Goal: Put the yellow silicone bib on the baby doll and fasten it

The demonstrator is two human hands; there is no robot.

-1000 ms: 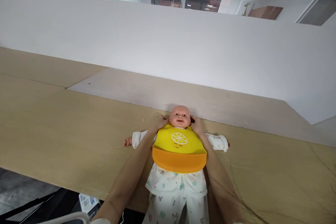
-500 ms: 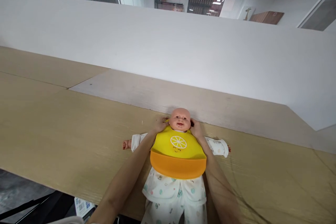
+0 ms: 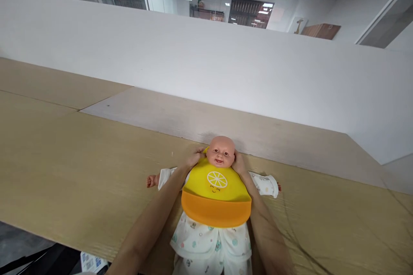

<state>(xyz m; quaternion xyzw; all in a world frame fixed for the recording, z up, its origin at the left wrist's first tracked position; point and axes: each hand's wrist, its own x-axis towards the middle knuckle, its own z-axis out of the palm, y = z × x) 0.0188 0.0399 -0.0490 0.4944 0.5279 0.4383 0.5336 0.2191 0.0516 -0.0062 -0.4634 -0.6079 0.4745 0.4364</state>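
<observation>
A baby doll (image 3: 220, 150) lies on its back with its arms spread, in white patterned clothes (image 3: 206, 240). Over its chest is a yellow bib (image 3: 198, 176) with a lemon-slice print and an orange catch pocket (image 3: 216, 210). My left hand (image 3: 195, 157) is beside the doll's neck, its fingers closed on the bib's yellow neck strap (image 3: 205, 150). On the other side of the neck is my right hand (image 3: 238, 164), against the head and the bib's upper edge. Its fingertips are hidden behind the head, and so is the back of the strap.
The doll lies on a wood-coloured table (image 3: 80, 172), with a paler strip (image 3: 180, 109) behind it. A white partition (image 3: 193, 56) rises at the back. A black object (image 3: 48, 260) and a printed white card (image 3: 92, 262) show below the table's front edge at lower left.
The view has tilted slightly, so the doll and table sit a little lower in the picture. Both hands stay at the doll's neck, and the doll's head appears tipped slightly more forward.
</observation>
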